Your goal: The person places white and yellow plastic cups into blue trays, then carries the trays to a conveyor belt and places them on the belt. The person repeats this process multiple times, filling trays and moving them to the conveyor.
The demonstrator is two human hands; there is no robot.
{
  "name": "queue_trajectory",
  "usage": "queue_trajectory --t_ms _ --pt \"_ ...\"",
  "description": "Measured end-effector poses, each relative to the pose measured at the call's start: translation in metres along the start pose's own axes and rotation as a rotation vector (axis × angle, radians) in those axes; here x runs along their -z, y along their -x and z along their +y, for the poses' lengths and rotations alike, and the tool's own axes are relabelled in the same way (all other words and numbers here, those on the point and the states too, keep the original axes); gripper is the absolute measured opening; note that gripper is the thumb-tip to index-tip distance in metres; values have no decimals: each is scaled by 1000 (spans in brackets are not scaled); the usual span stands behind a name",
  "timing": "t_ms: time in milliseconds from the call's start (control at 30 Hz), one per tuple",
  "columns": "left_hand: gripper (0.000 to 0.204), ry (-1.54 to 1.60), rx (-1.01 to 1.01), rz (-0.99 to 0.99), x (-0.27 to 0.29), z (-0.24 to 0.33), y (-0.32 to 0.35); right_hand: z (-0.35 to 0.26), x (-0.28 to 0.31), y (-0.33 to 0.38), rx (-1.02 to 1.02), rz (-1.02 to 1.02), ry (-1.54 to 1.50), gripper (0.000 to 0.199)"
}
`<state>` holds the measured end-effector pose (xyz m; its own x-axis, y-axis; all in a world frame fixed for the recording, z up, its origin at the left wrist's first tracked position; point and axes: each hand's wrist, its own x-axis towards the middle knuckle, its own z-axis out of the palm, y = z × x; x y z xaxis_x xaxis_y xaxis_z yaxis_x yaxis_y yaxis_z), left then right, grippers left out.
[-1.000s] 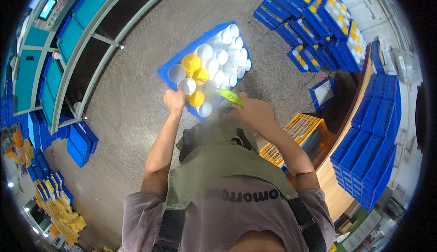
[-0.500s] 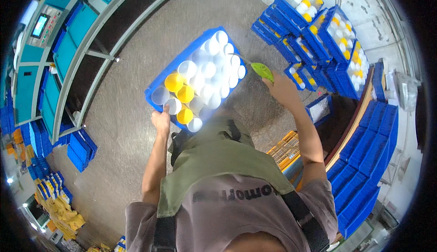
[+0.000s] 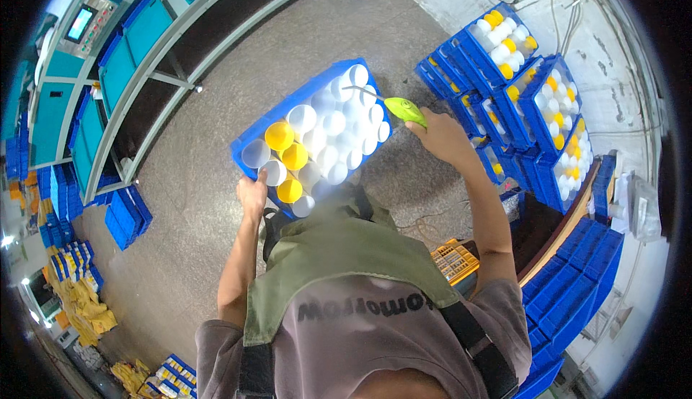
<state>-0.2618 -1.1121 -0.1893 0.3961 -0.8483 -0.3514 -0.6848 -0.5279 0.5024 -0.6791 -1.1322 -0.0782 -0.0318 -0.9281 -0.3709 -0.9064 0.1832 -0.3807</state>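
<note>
In front of my body a blue crate (image 3: pixel 254 131) is tilted, filled with several open-topped white tubes (image 3: pixel 301 118) and a few yellow tubes (image 3: pixel 280 136). My left hand (image 3: pixel 251 194) grips the crate's near left edge, its thumb up beside a white tube. In my closed right hand (image 3: pixel 437 134) is a green-handled tool (image 3: pixel 405 111) with a thin metal shaft. The shaft reaches left over the white tubes at the crate's far right part; whether its tip touches one, I cannot tell.
Stacked blue crates of white and yellow tubes (image 3: pixel 504 46) stand by the right wall. Blue trays (image 3: pixel 569 276) are piled at lower right, near a yellow plastic basket (image 3: pixel 455 260). A teal machine (image 3: pixel 133 46) with a grey frame lines the left side.
The tool's shaft now extends farther left over the tubes, and its handle has swung more level. My left hand keeps its hold on the crate. The whole view has shifted slightly.
</note>
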Motion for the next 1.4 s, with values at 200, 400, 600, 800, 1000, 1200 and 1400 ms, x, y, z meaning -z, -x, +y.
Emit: queue_trajectory --t_ms 200,400,600,800,1000,1200,1400 --pt "47 -138 -18 -20 -10 34 -35 -30 -2 -13 95 3 -47 45" --pt "52 -115 -98 16 -16 63 -55 -59 -8 -30 112 23 17 41" --pt "70 -197 -69 6 -11 66 -59 -82 -25 -41 227 73 73 37" --pt "71 -187 -13 22 -13 50 -53 -94 -35 -28 309 77 81 34" --pt "71 -214 6 79 -17 45 -39 -101 -36 -10 412 74 62 32" --pt "73 -215 -39 60 -23 52 -32 -130 -32 -1 397 -50 19 33" --pt "68 -187 -51 78 -30 49 -29 -120 -42 16 385 -44 73 35"
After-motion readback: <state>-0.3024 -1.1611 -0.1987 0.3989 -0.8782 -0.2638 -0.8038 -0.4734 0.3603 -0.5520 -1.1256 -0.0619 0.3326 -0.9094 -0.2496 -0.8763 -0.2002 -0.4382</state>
